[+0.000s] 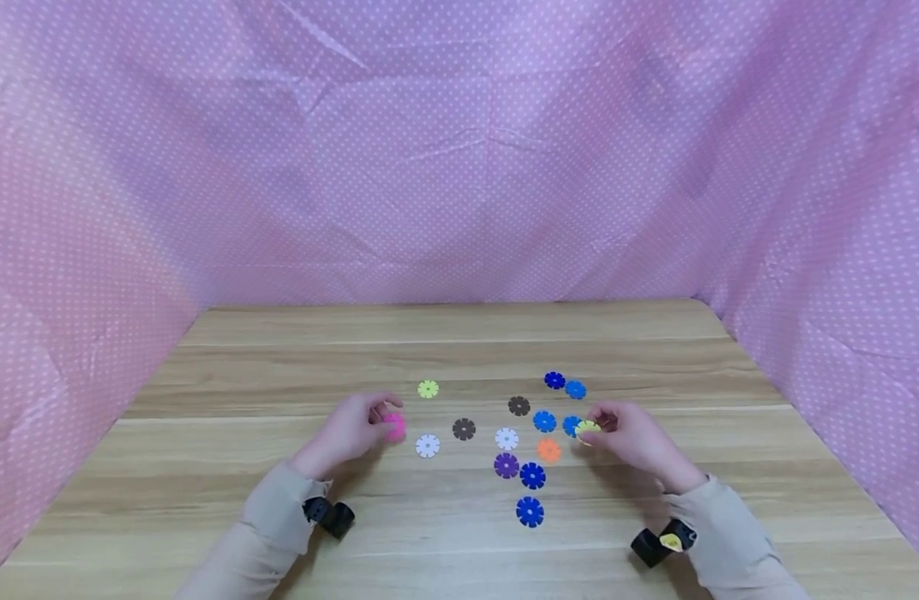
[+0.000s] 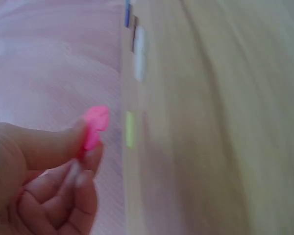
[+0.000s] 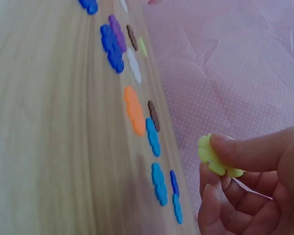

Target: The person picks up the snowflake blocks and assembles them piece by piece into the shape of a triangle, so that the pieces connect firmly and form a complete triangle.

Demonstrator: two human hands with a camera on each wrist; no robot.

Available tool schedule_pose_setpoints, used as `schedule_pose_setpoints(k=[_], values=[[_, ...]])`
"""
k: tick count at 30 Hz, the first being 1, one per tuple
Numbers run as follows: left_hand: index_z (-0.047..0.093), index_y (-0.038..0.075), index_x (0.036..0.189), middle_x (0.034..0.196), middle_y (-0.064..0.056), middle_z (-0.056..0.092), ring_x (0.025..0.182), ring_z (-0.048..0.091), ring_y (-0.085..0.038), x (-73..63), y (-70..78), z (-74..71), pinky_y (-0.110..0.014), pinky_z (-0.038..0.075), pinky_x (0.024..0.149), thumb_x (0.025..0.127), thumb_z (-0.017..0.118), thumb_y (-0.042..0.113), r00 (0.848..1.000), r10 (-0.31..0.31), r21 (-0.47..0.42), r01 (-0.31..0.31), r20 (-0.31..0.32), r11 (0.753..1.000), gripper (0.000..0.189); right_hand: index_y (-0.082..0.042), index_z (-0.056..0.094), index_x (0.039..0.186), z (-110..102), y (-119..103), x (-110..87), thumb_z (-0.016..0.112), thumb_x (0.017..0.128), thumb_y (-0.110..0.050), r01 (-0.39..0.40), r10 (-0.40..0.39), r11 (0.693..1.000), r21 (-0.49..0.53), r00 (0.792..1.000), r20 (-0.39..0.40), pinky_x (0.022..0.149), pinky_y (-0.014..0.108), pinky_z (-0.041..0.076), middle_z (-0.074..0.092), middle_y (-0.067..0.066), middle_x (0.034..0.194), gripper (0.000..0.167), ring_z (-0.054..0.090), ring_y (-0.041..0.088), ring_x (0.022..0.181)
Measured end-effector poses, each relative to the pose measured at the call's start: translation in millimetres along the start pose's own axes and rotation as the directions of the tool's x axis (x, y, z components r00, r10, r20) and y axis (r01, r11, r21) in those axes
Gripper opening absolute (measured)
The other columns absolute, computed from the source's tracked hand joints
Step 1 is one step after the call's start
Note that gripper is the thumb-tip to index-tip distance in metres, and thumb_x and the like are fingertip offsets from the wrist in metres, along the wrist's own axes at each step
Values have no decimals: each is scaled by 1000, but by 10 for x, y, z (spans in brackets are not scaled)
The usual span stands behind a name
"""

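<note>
My left hand [image 1: 357, 429] pinches a pink notched disc [image 1: 394, 427] between thumb and fingers, raised off the table in the left wrist view. A yellow notched disc [image 3: 216, 157] is held between the thumb and fingers of my right hand [image 1: 626, 433], also lifted. Under that yellow disc in the head view lies a light blue disc [image 1: 571, 426], partly covered. Closest to the left hand are a white disc [image 1: 427, 446] and a yellow-green disc [image 1: 428, 389], both flat on the wood.
More flat discs lie mid-table: brown [image 1: 464, 429], another white [image 1: 506, 438], orange [image 1: 549, 450], purple [image 1: 506, 465] and several blue ones [image 1: 530, 512]. Pink dotted cloth [image 1: 489, 167] hangs behind and beside the wooden table [image 1: 294, 333].
</note>
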State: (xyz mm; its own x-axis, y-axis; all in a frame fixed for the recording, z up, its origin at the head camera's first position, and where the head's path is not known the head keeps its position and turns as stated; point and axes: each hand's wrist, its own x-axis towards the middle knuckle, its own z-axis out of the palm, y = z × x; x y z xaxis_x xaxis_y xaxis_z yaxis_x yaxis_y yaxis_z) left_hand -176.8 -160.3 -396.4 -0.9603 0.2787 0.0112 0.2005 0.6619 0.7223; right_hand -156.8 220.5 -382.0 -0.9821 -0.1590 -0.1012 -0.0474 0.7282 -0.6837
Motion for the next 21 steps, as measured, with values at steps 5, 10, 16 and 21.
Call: schedule_pose_setpoints(k=[5, 10, 16, 21], values=[[70, 8, 99, 83, 0, 69, 71, 62, -20, -53, 147, -2, -22, 50, 59, 82, 71, 9, 993, 48, -77, -56, -107, 995, 17, -6, 58, 87, 36, -168, 31, 68, 86, -16, 13, -14, 999, 47, 1000, 9, 60, 27, 44, 62, 4, 79, 14, 57, 16, 71], [71, 6, 99, 84, -3, 72, 75, 66, -28, -103, 344, 30, -22, 53, 62, 82, 71, 6, 978, 90, -172, -124, -190, 977, 17, 0, 57, 97, 105, -320, 83, 66, 88, -11, 64, -65, 985, 159, 998, 4, 63, 29, 55, 64, 6, 72, 17, 65, 18, 67], [70, 4, 98, 86, -4, 72, 76, 67, -18, -144, 535, 121, -22, 55, 71, 82, 71, 4, 954, 152, -204, -208, -260, 957, 16, 4, 56, 110, 223, -515, 140, 63, 89, -6, 118, -122, 954, 276, 993, -3, 57, 31, 55, 61, 5, 66, 25, 60, 17, 60], [70, 9, 97, 88, 0, 73, 76, 66, -8, -155, 632, 230, -23, 55, 72, 83, 71, 6, 919, 246, -177, -309, -307, 934, 14, 4, 58, 112, 327, -723, 153, 63, 89, -5, 137, -126, 919, 370, 991, -53, 58, 30, 56, 63, 8, 69, 25, 59, 14, 60]])
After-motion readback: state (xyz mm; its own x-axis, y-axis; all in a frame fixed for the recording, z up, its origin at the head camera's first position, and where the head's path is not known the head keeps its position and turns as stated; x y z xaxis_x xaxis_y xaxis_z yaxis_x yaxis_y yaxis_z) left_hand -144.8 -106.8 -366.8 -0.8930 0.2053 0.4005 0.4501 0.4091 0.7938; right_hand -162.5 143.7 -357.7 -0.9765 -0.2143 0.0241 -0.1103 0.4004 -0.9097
